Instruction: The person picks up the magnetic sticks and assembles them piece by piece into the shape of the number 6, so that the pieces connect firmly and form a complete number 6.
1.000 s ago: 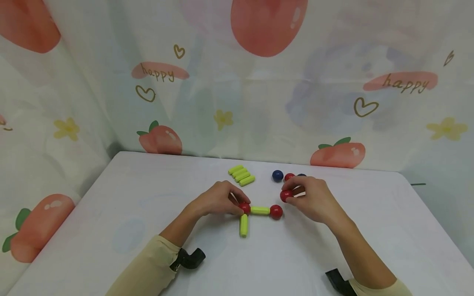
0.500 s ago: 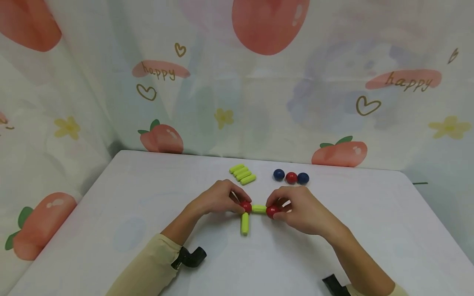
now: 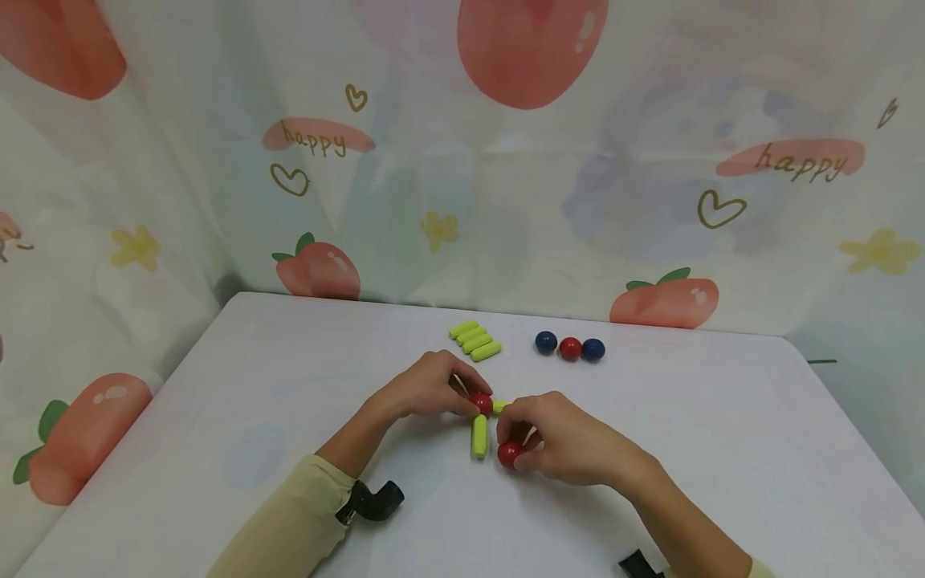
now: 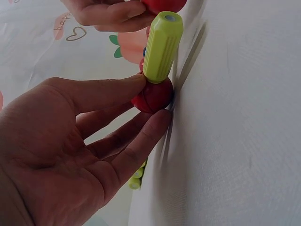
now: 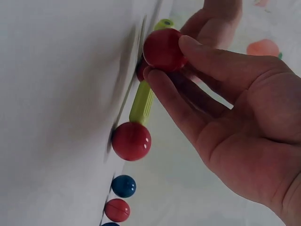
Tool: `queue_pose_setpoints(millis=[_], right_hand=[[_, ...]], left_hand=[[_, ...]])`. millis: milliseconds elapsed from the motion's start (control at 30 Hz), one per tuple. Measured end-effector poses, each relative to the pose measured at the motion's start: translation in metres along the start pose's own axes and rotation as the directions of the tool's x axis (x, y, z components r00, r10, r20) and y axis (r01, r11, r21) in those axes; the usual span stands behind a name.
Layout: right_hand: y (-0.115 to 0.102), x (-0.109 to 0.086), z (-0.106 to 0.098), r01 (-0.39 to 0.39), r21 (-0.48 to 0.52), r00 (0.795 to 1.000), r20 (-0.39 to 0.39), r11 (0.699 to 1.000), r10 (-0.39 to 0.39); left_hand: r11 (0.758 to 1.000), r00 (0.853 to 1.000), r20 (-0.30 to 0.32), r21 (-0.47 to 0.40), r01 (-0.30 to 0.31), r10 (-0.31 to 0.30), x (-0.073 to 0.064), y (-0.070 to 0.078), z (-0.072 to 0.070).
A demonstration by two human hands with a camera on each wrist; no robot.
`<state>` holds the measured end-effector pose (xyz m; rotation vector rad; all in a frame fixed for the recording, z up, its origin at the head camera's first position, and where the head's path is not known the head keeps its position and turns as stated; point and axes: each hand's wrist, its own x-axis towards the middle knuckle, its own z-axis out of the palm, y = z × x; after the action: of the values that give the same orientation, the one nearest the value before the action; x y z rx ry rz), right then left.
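Observation:
My left hand (image 3: 432, 385) pinches a red ball (image 3: 481, 403) at the corner of an L-shaped piece on the white table. From that ball one yellow-green rod (image 3: 479, 437) points toward me, its end bare. A second rod (image 5: 141, 103) runs right to another red ball (image 5: 131, 141), which my right hand hides in the head view. Between thumb and fingers, my right hand (image 3: 571, 441) holds a loose red ball (image 3: 509, 455), just right of the near rod's end and apart from it in the head view.
Several yellow-green rods (image 3: 474, 340) lie side by side at the back. To their right, a blue ball (image 3: 545, 343), a red ball (image 3: 570, 349) and a second blue ball (image 3: 593, 350) form a row. A printed cloth (image 3: 506, 201) hangs behind the table.
My right hand has carried its red ball leftward and toward me, past the rod joint's right end, to beside the near rod. The left hand keeps its grip on the corner ball.

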<state>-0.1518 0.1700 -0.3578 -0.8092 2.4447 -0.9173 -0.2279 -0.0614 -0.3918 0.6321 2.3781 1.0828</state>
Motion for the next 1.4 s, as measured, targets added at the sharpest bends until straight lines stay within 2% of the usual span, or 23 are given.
queue_pose_setpoints(millis=[133, 333, 600, 967, 1167, 1400], right_hand=[[-0.002, 0.001, 0.007, 0.038, 0.022, 0.999, 0.028, 0.999, -0.039], [-0.004, 0.003, 0.016, 0.048, 0.017, 0.998, 0.048, 0.999, -0.049], [-0.009, 0.006, 0.023, 0.064, -0.048, 0.998, 0.025, 0.997, -0.063], [-0.013, 0.006, 0.028, 0.094, -0.052, 0.995, 0.02, 0.994, -0.093], [-0.014, 0.006, 0.032, 0.127, -0.056, 0.992, -0.009, 0.99, -0.128], [-0.014, 0.007, 0.035, 0.128, -0.069, 0.991, -0.034, 0.989, -0.131]], left_hand=[[1.0, 1.0, 0.003, 0.001, -0.005, 0.005, 0.0, 0.001, -0.001], [1.0, 1.0, 0.012, -0.003, -0.009, 0.009, 0.0, 0.0, -0.001], [1.0, 1.0, 0.017, 0.004, -0.021, 0.021, 0.0, -0.001, -0.001], [1.0, 1.0, 0.016, 0.002, -0.012, 0.012, 0.001, -0.001, 0.0], [1.0, 1.0, 0.016, -0.002, -0.011, 0.011, 0.0, 0.001, 0.0], [1.0, 1.0, 0.021, 0.002, -0.003, 0.003, -0.001, 0.001, 0.001]])
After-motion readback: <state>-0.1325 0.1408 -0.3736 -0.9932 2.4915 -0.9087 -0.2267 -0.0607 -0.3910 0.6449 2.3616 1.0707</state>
